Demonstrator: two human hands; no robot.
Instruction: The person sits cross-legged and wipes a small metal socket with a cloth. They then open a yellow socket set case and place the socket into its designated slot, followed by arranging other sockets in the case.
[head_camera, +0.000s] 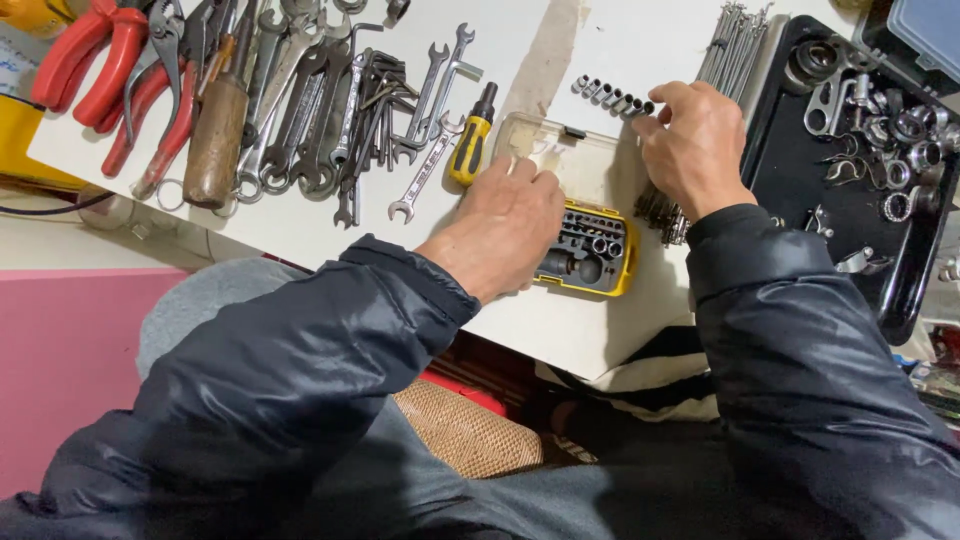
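Note:
A small yellow socket and bit case (598, 250) with a clear lid (560, 150) lies open on the white table (600, 50). My left hand (505, 225) rests on the case's left side, covering part of it. My right hand (690, 145) is at the right end of a row of small metal sockets (610, 95) lined up on the table, fingertips pinched at the last one. A yellow and black stubby screwdriver (472, 140) lies just left of the case's lid.
Many wrenches (320, 110), red-handled pliers (100, 60) and a wooden-handled tool (215, 130) crowd the table's left. A bundle of thin metal rods (735, 45) lies beyond my right hand. A black tray (790, 180) of metal parts stands at the right.

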